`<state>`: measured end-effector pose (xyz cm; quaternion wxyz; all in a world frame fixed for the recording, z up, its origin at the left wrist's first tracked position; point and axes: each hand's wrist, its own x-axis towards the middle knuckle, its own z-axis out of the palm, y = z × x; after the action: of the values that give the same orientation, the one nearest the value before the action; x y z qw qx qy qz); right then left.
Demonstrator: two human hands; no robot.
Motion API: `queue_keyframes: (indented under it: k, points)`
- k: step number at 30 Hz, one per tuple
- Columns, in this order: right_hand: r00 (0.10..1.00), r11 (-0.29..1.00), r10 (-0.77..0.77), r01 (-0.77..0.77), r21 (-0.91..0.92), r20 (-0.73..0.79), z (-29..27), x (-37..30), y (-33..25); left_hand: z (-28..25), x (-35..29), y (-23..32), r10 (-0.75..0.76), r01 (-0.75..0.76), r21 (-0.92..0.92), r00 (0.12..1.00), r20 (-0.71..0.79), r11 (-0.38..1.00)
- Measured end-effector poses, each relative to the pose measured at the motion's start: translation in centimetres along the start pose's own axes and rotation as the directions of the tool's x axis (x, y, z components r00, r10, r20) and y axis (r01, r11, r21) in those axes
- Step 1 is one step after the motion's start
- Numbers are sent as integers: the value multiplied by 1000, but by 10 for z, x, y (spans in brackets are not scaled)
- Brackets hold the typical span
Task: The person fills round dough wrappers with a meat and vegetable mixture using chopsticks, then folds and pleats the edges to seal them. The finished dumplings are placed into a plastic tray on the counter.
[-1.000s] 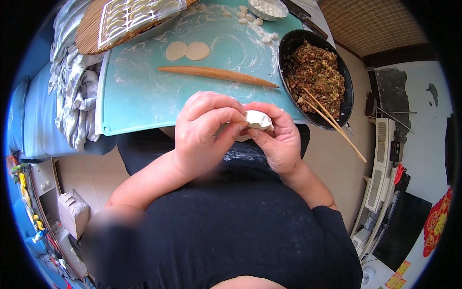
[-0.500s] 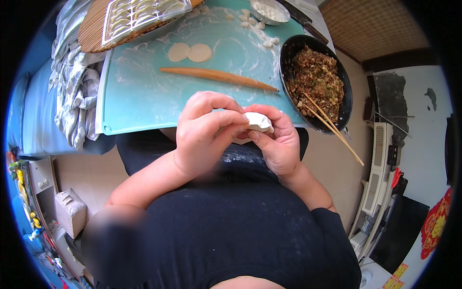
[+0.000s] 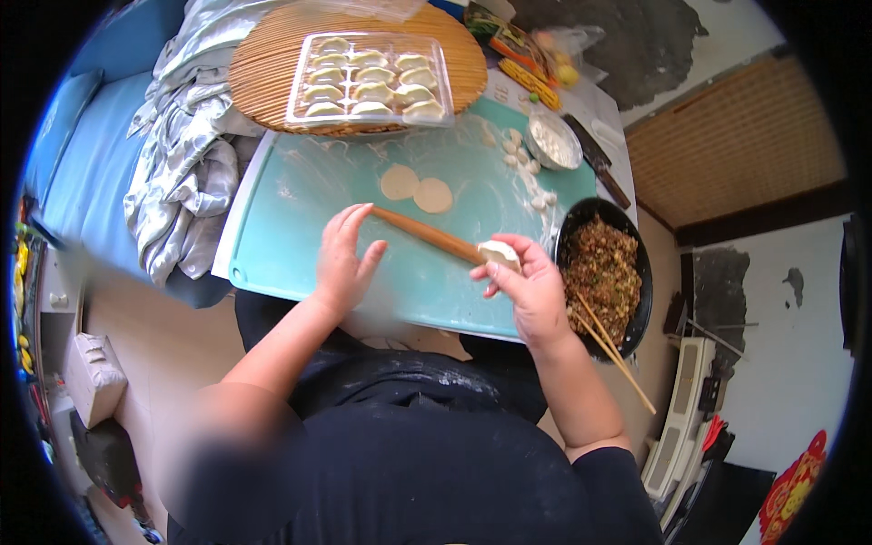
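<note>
In my right hand [image 3: 531, 286], fingers and thumb close round a white folded dumpling [image 3: 498, 255], held above the near right part of the teal mat [image 3: 282, 232]. My left hand [image 3: 347, 259] is empty, its fingers stretched out and apart beside the left end of a wooden rolling pin [image 3: 422, 232]. The pin lies slantwise, its right end hidden behind the dumpling and right hand. Just beyond it lie two round dough wrappers [image 3: 433, 194], edges overlapping. Farther back, a clear plastic tray [image 3: 298, 98] holds rows of dumplings [image 3: 372, 92].
The tray rests on a round bamboo mat [image 3: 463, 59]. At right, a black pan [image 3: 644, 282] holds minced filling [image 3: 599, 263], with chopsticks [image 3: 627, 371] jutting over its near rim. Behind are small dough pieces [image 3: 520, 159], a flour bowl [image 3: 568, 162] and a dark knife [image 3: 595, 156].
My hands, earlier together on the dumpling close to my body, have parted and moved forward over the mat. The left has let go; the right keeps the dumpling. The view has shifted.
</note>
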<state>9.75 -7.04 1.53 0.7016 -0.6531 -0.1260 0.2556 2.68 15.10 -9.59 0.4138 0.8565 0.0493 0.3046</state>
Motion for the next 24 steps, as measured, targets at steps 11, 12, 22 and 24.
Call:
queue_keyframes:
  k: [11, 12, 22, 24]
  points:
    - [896, 749, -412, 436, -499, 165, 79, 254, -57, -4, 3, -28, -181, 128, 333, 974, 134, 934]
    - [875, 677, -439, 471, -566, 203, 85, 274, -54, -5, 4, -26, -184, 125, 335, 971, 150, 934]
    - [789, 102, -400, 543, -833, 466, 117, 356, -46, -13, 10, -24, -195, 129, 297, 960, 203, 946]
    - [722, -73, -400, 589, -805, 565, 118, 354, -50, -13, 10, -26, -179, 116, 289, 963, 202, 950]
